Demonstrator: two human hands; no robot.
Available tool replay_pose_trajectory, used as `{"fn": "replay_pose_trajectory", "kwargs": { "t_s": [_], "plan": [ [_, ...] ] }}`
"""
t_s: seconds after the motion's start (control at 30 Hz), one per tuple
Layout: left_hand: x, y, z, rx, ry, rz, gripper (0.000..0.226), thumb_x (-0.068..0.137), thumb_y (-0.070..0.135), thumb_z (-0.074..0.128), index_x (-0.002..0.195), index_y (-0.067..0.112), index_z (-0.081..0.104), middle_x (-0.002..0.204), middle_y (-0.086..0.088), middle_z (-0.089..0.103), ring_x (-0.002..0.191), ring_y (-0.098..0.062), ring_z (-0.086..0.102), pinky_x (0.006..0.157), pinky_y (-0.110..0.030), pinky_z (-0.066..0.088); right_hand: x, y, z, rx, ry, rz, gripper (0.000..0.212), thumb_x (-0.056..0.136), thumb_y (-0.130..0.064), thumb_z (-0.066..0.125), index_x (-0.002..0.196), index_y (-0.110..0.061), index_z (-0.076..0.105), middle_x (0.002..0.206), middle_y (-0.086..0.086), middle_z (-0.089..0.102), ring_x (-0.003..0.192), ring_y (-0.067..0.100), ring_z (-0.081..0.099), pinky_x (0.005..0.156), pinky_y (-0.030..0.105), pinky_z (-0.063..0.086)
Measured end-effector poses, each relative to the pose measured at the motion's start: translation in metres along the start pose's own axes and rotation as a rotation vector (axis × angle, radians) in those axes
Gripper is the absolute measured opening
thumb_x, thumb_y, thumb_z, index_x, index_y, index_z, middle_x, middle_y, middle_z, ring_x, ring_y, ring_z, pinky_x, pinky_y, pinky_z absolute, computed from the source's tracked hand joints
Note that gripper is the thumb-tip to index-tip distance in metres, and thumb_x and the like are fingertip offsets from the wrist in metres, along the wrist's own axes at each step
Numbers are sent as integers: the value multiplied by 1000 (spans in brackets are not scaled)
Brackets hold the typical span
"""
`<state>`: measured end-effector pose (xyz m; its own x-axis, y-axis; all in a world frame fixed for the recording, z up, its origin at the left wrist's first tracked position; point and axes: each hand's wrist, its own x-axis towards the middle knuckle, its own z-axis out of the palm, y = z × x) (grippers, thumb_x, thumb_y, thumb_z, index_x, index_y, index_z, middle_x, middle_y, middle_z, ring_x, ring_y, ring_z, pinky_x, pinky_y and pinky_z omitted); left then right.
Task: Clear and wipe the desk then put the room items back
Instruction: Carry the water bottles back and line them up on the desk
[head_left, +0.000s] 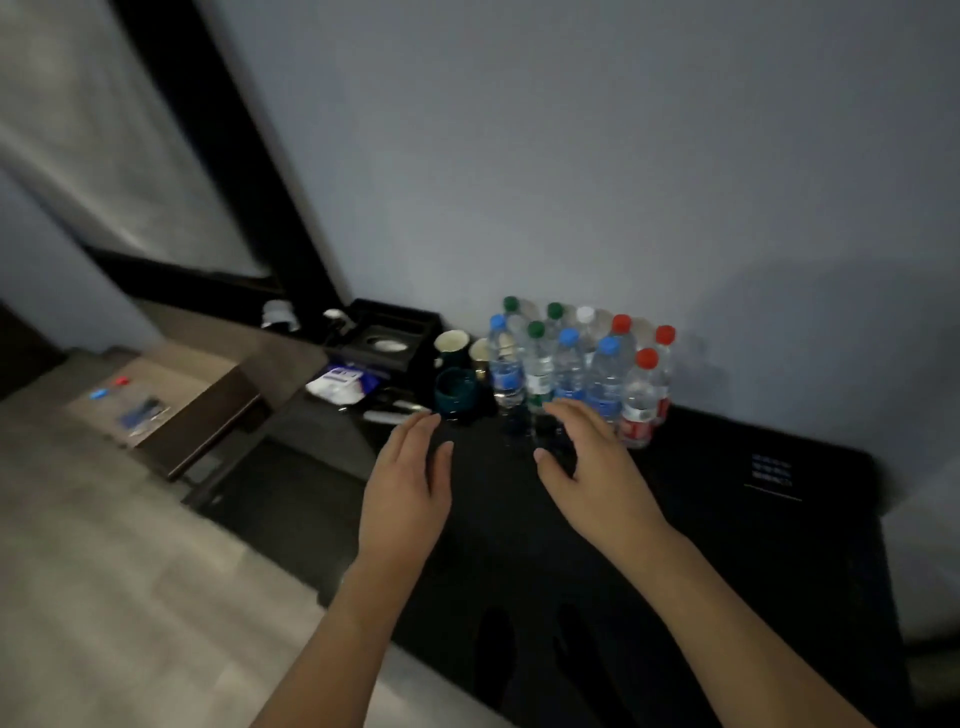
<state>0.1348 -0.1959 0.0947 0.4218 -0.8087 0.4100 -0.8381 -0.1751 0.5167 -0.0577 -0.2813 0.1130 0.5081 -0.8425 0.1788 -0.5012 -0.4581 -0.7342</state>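
A dark glossy worktop is running along a pale wall in a dim room. Both hands are hovering over it, released, fingers straight and grasping nothing: the left hand near a dark green cup, the right hand just before a cluster of water bottles with blue, green, white and red caps. Behind the cup, two mugs and a black tray are standing against the wall. A white packet is lying beside the tray.
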Motion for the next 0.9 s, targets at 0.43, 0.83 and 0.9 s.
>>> {"fn": "replay_pose_trajectory", "kwargs": {
  "t_s": [0.43,0.83,0.9],
  "plan": [
    [-132,-192,-221,204,414,-509,37,100,33,49,135,21,53,139,4,53,126,-11,50,104,-24,39,-1,-218,207,119,-433,-402,51,96,-30,55,145,-31,37,151,-18,27,135,1,32,107,33,42],
    [-145,-378,-354,226,475,-587,34,97,25,55,130,15,58,130,0,59,121,-12,53,98,-23,39,15,-370,403,165,-535,-445,49,94,-23,57,141,-24,44,146,-16,35,129,-1,36,107,22,32],
    [-131,-405,-360,195,479,-587,33,97,24,56,129,15,58,128,1,60,121,-11,53,98,-20,37,32,-380,426,163,-534,-420,49,94,-21,57,141,-25,44,144,-18,36,126,-3,36,109,27,37]
  ]
}}
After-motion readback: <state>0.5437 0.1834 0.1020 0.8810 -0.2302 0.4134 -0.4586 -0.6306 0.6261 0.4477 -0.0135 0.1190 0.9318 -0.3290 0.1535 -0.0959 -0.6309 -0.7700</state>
